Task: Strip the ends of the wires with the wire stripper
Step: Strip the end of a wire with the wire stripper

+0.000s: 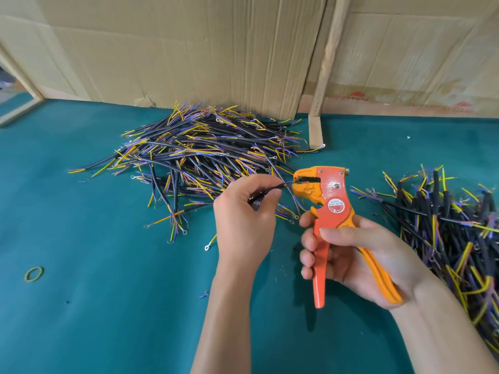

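My right hand (pixel 359 255) grips the handles of an orange and yellow wire stripper (pixel 326 201), its jaws pointing left. My left hand (pixel 245 214) pinches a short black cable (pixel 266 192) between thumb and fingers. The cable's coloured inner wires reach into the stripper's jaws (pixel 302 183). Both hands hover above the green table (pixel 108 292).
A big heap of black cables with yellow, blue and brown ends (pixel 199 155) lies behind my left hand. A second heap (pixel 453 233) lies at the right. Cardboard sheets (pixel 189 49) stand along the back. A yellow rubber band (pixel 33 273) lies at the left.
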A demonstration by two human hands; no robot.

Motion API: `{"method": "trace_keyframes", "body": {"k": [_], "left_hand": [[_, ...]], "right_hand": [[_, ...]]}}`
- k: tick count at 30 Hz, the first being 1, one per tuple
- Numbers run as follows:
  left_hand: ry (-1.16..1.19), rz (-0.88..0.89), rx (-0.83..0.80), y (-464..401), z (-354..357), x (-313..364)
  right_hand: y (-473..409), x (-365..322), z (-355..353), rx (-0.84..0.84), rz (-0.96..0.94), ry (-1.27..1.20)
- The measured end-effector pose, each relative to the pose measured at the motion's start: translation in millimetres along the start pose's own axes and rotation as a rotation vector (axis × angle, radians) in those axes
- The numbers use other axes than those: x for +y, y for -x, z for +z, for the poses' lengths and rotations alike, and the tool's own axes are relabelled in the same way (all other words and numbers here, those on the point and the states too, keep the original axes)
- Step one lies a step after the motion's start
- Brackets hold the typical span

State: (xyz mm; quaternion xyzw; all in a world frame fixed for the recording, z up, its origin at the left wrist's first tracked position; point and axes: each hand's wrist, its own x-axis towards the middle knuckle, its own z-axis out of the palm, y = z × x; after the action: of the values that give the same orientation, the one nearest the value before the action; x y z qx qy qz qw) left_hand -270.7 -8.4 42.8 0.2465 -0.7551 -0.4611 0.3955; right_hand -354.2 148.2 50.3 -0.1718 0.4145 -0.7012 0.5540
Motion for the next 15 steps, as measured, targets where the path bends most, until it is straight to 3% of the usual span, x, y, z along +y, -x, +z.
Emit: {"method": "trace_keyframes", "body": {"k": [15], "left_hand": [[-0.045,0.100,0.003,1.3,-1.1,-0.9]], "right_hand": [[1.2,-1.7,-0.2,0.064,0.011,0.085]]}}
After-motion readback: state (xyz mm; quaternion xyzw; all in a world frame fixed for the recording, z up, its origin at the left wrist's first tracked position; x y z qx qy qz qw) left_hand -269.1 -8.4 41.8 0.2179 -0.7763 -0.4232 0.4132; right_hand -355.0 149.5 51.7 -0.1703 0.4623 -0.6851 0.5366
